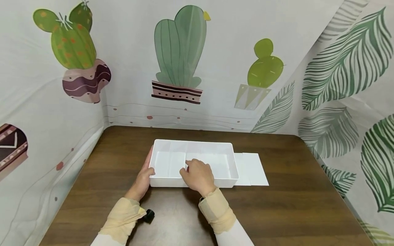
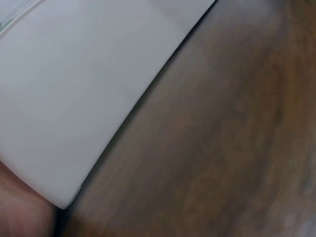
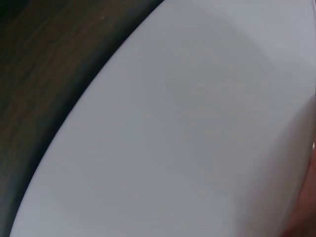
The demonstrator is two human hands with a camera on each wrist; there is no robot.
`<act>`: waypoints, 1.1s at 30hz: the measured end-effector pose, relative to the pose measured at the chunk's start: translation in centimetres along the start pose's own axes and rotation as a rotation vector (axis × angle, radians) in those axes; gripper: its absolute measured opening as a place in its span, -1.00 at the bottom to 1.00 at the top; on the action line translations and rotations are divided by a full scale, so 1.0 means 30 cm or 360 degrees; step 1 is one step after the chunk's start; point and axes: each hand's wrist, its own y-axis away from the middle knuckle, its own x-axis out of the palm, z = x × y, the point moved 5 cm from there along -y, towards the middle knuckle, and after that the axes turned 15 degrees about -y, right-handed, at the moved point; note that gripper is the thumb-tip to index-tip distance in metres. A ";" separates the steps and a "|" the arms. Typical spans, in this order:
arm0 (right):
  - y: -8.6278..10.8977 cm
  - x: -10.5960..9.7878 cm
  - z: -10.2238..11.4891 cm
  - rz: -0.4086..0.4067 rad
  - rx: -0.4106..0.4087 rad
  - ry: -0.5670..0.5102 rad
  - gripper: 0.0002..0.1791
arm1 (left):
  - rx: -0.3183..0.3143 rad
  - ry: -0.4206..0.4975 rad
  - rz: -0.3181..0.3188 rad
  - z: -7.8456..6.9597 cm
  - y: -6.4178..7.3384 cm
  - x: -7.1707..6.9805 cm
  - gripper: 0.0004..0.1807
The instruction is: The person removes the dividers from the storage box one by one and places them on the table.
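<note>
A white rectangular box has its end wall gripped between the thumb and fingers of the left hand. Inside, a thin white divider meets the right hand's bent index finger; whether thumb and finger pinch it, I cannot tell. Flat white panels lie right of those fingers, on a wood-grain table.

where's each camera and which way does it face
Head: on the head, facing forward and down at a white box on a table; left hand, right hand and sleeves show.
Left wrist: worn there, facing the box and table; part of the left hand shows.
Right wrist: worn there, facing the box close up; a sliver of right hand shows.
Both wrist views share box and table.
</note>
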 end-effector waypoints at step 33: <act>0.031 -0.104 0.073 -0.0431 -0.0126 -0.0298 -0.60 | -0.0041 -0.0031 0.0002 0.002 -0.001 -0.001 0.13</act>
